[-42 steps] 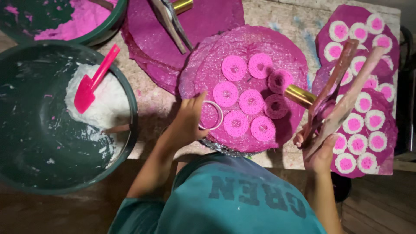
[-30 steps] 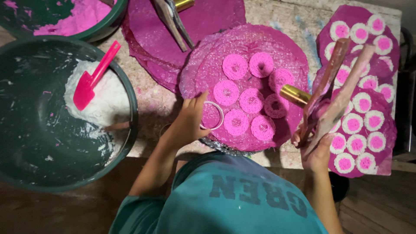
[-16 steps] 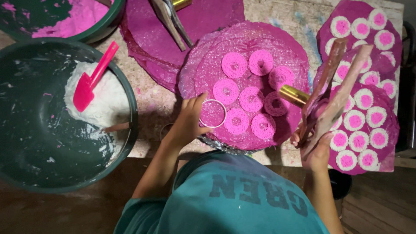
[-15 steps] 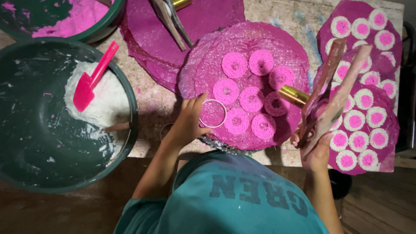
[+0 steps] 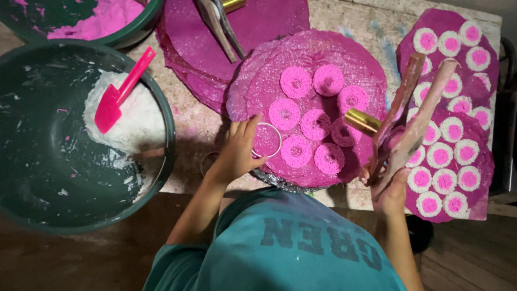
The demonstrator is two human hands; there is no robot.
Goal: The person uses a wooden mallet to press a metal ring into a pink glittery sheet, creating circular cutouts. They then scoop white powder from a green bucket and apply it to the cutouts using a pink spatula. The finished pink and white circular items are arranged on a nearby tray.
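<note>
My left hand (image 5: 237,153) pinches a thin white ring mould (image 5: 267,140) set on the near left part of a round pink woven mat (image 5: 371,81). Several pink string rings (image 5: 315,124) lie on that mat. My right hand (image 5: 390,186) grips the two long wooden handles of a press (image 5: 417,108), which stand tilted upward. The press's brass cylinder (image 5: 362,121) hangs over the mat's right side, next to the pink rings.
A large dark green basin (image 5: 32,161) at the left holds white dough (image 5: 137,116) and a pink scoop (image 5: 121,91). A second basin with pink dough (image 5: 102,19) sits at top left. Spare pink mats (image 5: 269,19) lie behind; mats of white-and-pink rings (image 5: 447,156) fill the right.
The press in my right hand has shifted slightly left and stands a little more upright. My left hand has stayed on the ring mould at the same spot.
</note>
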